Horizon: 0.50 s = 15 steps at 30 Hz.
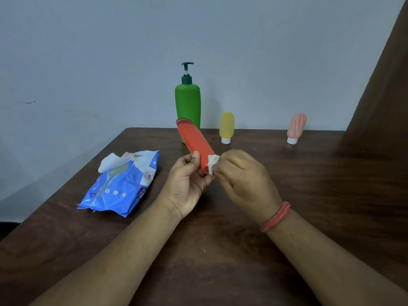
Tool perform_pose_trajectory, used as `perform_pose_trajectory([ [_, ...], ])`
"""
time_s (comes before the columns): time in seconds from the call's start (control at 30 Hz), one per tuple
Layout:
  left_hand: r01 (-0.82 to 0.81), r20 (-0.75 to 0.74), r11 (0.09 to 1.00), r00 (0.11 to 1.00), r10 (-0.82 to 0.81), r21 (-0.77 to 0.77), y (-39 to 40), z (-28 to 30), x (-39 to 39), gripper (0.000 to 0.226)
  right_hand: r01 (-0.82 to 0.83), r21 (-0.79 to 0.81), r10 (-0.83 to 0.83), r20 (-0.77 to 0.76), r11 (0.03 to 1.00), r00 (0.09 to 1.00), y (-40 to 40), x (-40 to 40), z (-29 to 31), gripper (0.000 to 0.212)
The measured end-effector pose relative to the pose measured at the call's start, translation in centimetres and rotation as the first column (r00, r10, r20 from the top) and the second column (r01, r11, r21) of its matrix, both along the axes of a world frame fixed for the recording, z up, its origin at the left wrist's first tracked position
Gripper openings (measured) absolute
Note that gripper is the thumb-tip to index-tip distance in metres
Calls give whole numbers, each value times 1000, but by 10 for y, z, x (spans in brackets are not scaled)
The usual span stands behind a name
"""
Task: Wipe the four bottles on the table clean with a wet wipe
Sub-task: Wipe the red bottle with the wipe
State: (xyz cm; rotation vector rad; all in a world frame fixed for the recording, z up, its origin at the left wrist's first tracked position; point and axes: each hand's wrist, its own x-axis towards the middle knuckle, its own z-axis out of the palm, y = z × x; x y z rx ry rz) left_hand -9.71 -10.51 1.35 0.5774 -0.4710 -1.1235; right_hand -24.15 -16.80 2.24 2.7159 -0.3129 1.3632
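Observation:
My left hand [187, 184] grips the lower end of an orange-red bottle [194, 142], held tilted above the table with its far end pointing up and away. My right hand [240, 175] pinches a crumpled white wet wipe [212, 163] against the bottle's near end. Behind it a tall green pump bottle [188, 104] stands upright near the table's far edge. A small yellow bottle [226, 127] and a small pink striped bottle [296, 128] stand on their white caps further right.
A blue wet-wipe pack [120, 184] lies on the dark wooden table [220, 250] to the left, flap open with a white wipe sticking out. A grey wall is behind. A dark brown curtain [379, 107] hangs at the right.

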Motion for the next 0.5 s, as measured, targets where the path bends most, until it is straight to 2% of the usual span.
perform_pose_trajectory([
  [0.07, 31, 18, 1000, 999, -31, 1, -1, -2, -1, 18, -29, -46, 29, -10, 999, 1000, 4, 3, -1, 5],
  [0.1, 30, 23, 1000, 999, -30, 3, 0, -1, -2, 17, -27, -64, 26, -13, 998, 1000, 3, 4, -1, 6],
  [0.27, -26, 20, 999, 999, 26, -25, 0, 5, -1, 36, 49, -62, -48, 24, 997, 999, -9, -1, 1, 3],
  [0.37, -2, 8, 1000, 1000, 2, -19, 0, 5, -5, 26, -5, -77, 6, 9, 997, 1000, 2, 4, 0, 3],
  [0.5, -13, -12, 1000, 1000, 13, -15, 1, 5, -5, 27, -4, -76, 2, -20, 997, 1000, -3, 3, 2, 2],
])
